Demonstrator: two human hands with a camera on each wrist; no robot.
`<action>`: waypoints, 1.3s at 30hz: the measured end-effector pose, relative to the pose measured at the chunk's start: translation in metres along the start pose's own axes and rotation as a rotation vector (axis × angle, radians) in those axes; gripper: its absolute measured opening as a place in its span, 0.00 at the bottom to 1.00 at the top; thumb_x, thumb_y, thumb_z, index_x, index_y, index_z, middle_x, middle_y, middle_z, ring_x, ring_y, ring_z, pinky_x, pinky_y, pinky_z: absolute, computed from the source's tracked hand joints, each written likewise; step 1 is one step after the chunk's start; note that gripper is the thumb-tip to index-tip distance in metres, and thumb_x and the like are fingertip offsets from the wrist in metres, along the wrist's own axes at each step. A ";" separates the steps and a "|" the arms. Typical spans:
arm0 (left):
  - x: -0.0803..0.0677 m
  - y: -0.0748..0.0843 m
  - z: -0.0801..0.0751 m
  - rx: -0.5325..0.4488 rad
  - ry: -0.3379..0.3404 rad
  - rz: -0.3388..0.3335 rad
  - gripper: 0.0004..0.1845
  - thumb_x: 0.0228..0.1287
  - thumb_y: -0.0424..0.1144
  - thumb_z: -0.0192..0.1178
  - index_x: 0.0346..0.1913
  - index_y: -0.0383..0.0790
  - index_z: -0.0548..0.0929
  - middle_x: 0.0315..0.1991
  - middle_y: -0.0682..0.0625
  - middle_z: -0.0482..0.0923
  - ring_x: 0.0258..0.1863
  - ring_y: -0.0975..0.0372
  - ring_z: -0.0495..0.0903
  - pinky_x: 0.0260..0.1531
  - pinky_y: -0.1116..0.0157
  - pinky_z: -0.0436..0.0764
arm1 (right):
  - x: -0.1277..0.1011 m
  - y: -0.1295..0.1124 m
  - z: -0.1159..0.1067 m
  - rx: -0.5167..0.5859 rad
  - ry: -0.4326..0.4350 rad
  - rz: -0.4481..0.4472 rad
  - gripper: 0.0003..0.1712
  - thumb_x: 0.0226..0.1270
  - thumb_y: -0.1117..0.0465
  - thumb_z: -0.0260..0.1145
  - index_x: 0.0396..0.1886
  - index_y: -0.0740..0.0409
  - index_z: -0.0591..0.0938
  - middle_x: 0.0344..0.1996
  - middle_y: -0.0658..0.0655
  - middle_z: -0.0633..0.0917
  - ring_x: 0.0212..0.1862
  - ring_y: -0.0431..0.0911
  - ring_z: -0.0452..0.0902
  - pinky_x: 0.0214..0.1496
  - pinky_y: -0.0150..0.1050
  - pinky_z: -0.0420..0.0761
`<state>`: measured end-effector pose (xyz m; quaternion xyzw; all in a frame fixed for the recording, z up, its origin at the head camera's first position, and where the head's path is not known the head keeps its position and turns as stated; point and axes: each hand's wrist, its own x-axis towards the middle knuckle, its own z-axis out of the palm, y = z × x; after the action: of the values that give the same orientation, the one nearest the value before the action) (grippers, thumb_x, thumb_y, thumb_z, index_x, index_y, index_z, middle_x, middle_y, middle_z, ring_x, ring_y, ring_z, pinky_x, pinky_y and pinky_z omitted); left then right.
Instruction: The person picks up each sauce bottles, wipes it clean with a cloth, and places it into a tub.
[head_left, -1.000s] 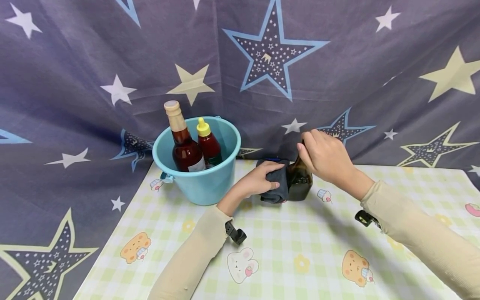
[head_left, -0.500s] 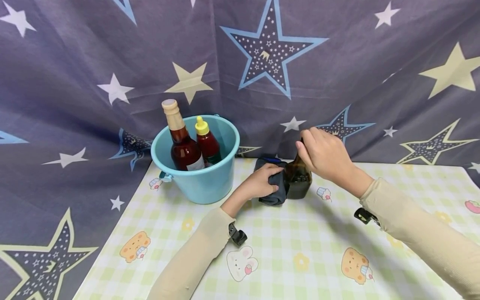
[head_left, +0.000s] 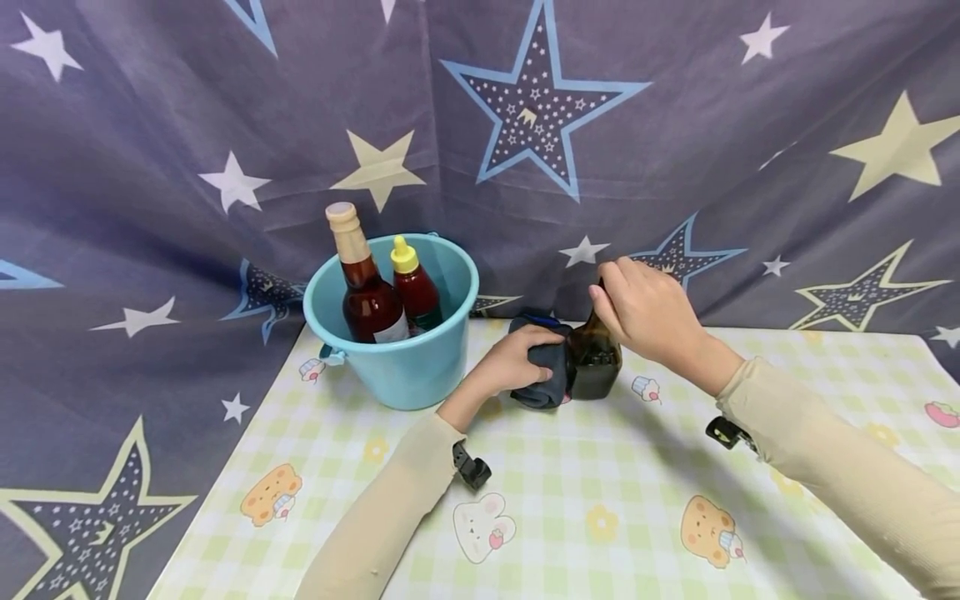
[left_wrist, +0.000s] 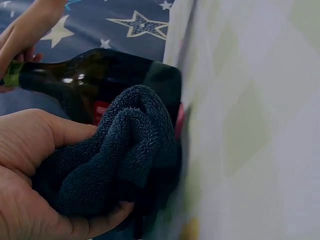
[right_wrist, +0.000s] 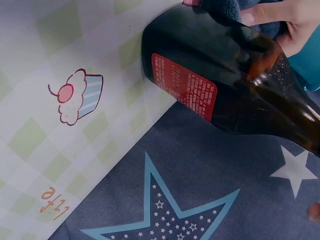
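Observation:
A dark brown glass bottle (head_left: 595,363) with a red printed label (right_wrist: 184,86) stands at the back of the table, slightly tilted in the head view. My right hand (head_left: 647,310) grips its neck from above. My left hand (head_left: 517,360) holds a folded dark grey-blue towel (left_wrist: 120,155) against the bottle's left side, thumb and fingers curled round the cloth. In the left wrist view the towel's folds cover part of the bottle's lower body. The bottle's mouth is hidden in my right hand.
Left of my hands stands a light blue bucket (head_left: 405,379) holding a brown bottle (head_left: 371,304) with a cream neck wrap and a red sauce bottle (head_left: 417,287) with a yellow cap. A starry cloth (head_left: 675,125) hangs behind the checked table (head_left: 555,500).
The towel and my left hand have shifted slightly against the bottle's side. My right hand keeps its grip on the neck, nearly still. The bucket has not moved.

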<state>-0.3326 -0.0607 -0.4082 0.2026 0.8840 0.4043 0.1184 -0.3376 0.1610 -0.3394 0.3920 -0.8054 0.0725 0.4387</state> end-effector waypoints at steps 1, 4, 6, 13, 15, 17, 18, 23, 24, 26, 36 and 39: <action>-0.001 0.000 -0.002 -0.008 0.009 0.000 0.30 0.66 0.29 0.65 0.70 0.46 0.77 0.74 0.46 0.67 0.74 0.49 0.67 0.69 0.50 0.72 | 0.000 0.000 0.000 -0.002 -0.003 0.001 0.25 0.83 0.52 0.41 0.34 0.67 0.73 0.21 0.58 0.69 0.19 0.50 0.62 0.18 0.41 0.63; -0.004 0.004 -0.009 -0.018 0.046 0.009 0.28 0.66 0.30 0.65 0.69 0.46 0.79 0.73 0.46 0.69 0.72 0.50 0.69 0.67 0.50 0.73 | 0.000 0.000 0.001 -0.010 -0.011 0.006 0.25 0.83 0.53 0.41 0.34 0.67 0.73 0.20 0.58 0.69 0.19 0.51 0.63 0.18 0.42 0.65; -0.006 0.009 -0.014 -0.017 0.079 0.041 0.27 0.67 0.31 0.66 0.68 0.46 0.79 0.73 0.47 0.70 0.72 0.50 0.69 0.68 0.50 0.73 | 0.000 0.000 0.001 -0.015 -0.011 0.008 0.24 0.82 0.53 0.41 0.34 0.67 0.73 0.20 0.59 0.69 0.19 0.51 0.63 0.18 0.43 0.65; -0.011 0.026 -0.014 -0.157 0.273 0.294 0.27 0.67 0.32 0.68 0.68 0.44 0.79 0.72 0.48 0.71 0.74 0.55 0.68 0.75 0.53 0.65 | -0.002 0.000 0.001 -0.015 -0.027 0.014 0.26 0.84 0.52 0.40 0.36 0.68 0.74 0.22 0.59 0.71 0.20 0.52 0.66 0.19 0.44 0.68; -0.011 0.030 -0.010 -0.227 0.311 0.374 0.27 0.67 0.32 0.67 0.68 0.43 0.79 0.72 0.48 0.71 0.74 0.57 0.67 0.75 0.55 0.65 | -0.002 0.000 0.001 -0.011 -0.038 0.018 0.27 0.84 0.51 0.40 0.37 0.68 0.75 0.22 0.60 0.72 0.20 0.52 0.67 0.20 0.44 0.69; -0.011 0.033 -0.004 -0.258 0.336 0.442 0.26 0.68 0.31 0.67 0.68 0.42 0.79 0.72 0.47 0.71 0.74 0.58 0.67 0.75 0.58 0.66 | -0.002 0.001 0.001 -0.009 -0.046 0.020 0.27 0.85 0.51 0.39 0.38 0.68 0.75 0.23 0.60 0.73 0.21 0.52 0.67 0.20 0.44 0.70; -0.011 0.034 -0.002 -0.262 0.343 0.467 0.26 0.68 0.31 0.66 0.69 0.41 0.79 0.72 0.47 0.70 0.75 0.58 0.66 0.74 0.59 0.66 | -0.002 0.001 0.001 -0.009 -0.049 0.020 0.27 0.85 0.50 0.39 0.38 0.68 0.75 0.23 0.60 0.73 0.21 0.52 0.67 0.21 0.44 0.70; -0.011 0.036 0.005 -0.238 0.344 0.516 0.27 0.70 0.30 0.63 0.71 0.40 0.76 0.74 0.47 0.68 0.76 0.59 0.64 0.75 0.61 0.65 | -0.003 0.001 0.000 -0.006 -0.051 0.018 0.28 0.85 0.51 0.39 0.39 0.68 0.75 0.23 0.60 0.73 0.21 0.51 0.67 0.21 0.43 0.69; -0.011 0.036 0.005 -0.230 0.335 0.519 0.27 0.71 0.30 0.63 0.72 0.40 0.75 0.74 0.47 0.68 0.76 0.59 0.64 0.75 0.61 0.65 | -0.003 0.001 0.000 -0.007 -0.049 0.017 0.28 0.85 0.51 0.39 0.39 0.68 0.75 0.23 0.61 0.73 0.21 0.51 0.67 0.21 0.43 0.69; -0.012 0.036 0.004 -0.210 0.317 0.520 0.28 0.71 0.30 0.62 0.73 0.40 0.73 0.75 0.48 0.66 0.77 0.59 0.62 0.76 0.60 0.64 | -0.003 0.000 0.000 -0.007 -0.046 0.015 0.28 0.85 0.51 0.39 0.39 0.68 0.75 0.23 0.61 0.73 0.20 0.51 0.67 0.20 0.43 0.69; -0.013 0.037 0.002 -0.125 0.289 0.517 0.30 0.73 0.33 0.62 0.76 0.42 0.69 0.77 0.48 0.64 0.79 0.59 0.60 0.77 0.59 0.62 | -0.003 0.000 0.001 -0.011 -0.035 0.014 0.27 0.85 0.51 0.39 0.38 0.68 0.75 0.23 0.61 0.73 0.20 0.52 0.67 0.20 0.43 0.68; -0.013 0.037 0.003 -0.115 0.292 0.510 0.31 0.73 0.33 0.62 0.76 0.43 0.69 0.77 0.49 0.64 0.79 0.59 0.59 0.77 0.58 0.62 | -0.003 0.000 0.001 -0.008 -0.034 0.015 0.27 0.85 0.51 0.39 0.38 0.68 0.75 0.23 0.61 0.73 0.20 0.52 0.67 0.20 0.43 0.69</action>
<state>-0.3105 -0.0430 -0.3814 0.3506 0.7881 0.4951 -0.1041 -0.3374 0.1623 -0.3419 0.3855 -0.8159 0.0657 0.4259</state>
